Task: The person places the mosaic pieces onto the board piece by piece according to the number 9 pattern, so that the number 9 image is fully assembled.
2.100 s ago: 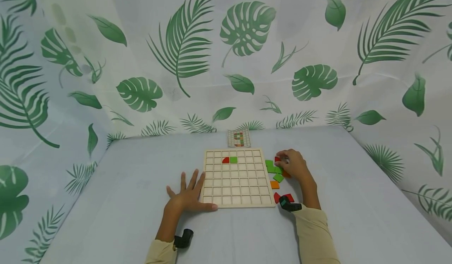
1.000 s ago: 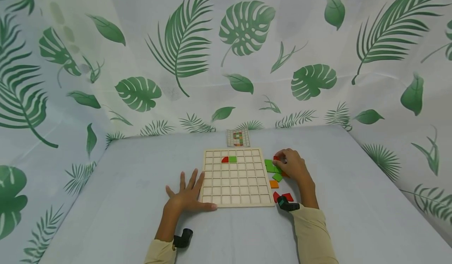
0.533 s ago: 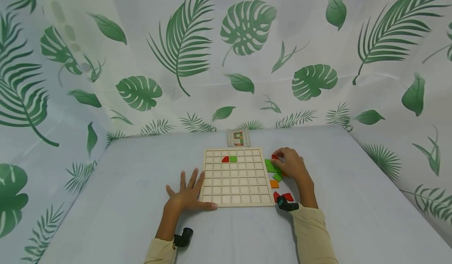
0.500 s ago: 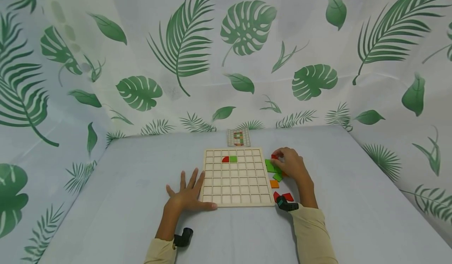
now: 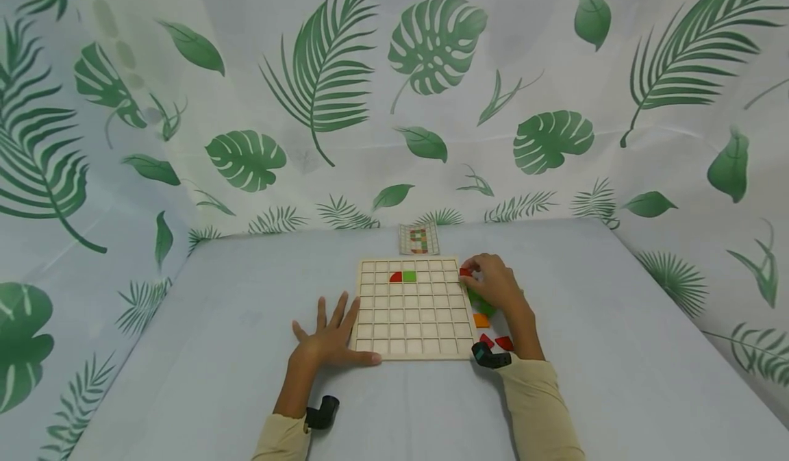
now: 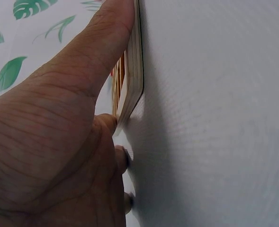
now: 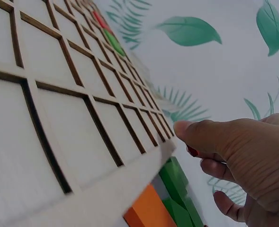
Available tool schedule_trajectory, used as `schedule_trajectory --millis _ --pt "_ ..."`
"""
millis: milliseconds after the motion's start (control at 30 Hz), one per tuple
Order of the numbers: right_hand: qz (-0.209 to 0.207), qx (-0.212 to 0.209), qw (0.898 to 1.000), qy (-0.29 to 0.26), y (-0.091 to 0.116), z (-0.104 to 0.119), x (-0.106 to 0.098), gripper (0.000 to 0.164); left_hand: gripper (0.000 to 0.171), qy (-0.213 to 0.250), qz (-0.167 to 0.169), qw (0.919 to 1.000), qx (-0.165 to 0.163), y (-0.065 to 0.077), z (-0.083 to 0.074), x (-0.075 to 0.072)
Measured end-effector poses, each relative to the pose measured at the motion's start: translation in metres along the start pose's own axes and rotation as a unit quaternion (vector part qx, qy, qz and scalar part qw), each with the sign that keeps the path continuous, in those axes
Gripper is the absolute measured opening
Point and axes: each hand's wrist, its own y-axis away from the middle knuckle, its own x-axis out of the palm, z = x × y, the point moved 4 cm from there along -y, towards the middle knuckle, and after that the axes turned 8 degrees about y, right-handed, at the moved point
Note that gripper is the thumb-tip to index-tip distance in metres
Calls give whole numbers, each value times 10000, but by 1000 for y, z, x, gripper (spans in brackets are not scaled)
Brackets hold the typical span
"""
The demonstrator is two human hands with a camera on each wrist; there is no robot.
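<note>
A wooden grid board [image 5: 407,310] lies in the middle of the table. A red quarter-round tile [image 5: 396,277] and a green square tile [image 5: 409,277] sit side by side in its second row. My left hand [image 5: 329,344] rests at the board's near left corner, fingers spread along the left side and thumb along the front edge. My right hand [image 5: 496,283] pinches a red tile [image 5: 465,271] between thumb and fingers, at the board's right edge near the far corner. In the right wrist view, most of that red tile [image 7: 192,151] is hidden behind the thumb.
Right of the board lie several green tiles [image 5: 477,301], partly under the right hand, an orange tile [image 5: 481,320] and red tiles [image 5: 504,343] near the wrist. A pattern card [image 5: 419,240] stands behind the board. A leaf-print cloth [image 5: 345,105] hangs at the back.
My right hand, pinching the red tile, has moved left from over the loose tiles to the board's right edge. My left hand has stayed in place.
</note>
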Motion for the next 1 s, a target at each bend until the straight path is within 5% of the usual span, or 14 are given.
schedule_trajectory --millis 433,733,1000 --pt "192 -739 9936 -829 -13 31 15 23 117 -4 41 10000 -15 -1 -1 0" --pt "293 -796 9919 -949 -23 46 28 23 118 -22 18 10000 -44 1 -1 -3" --pt "172 -347 9972 -642 -21 50 35 23 117 3 47 10000 58 1 -1 -1"
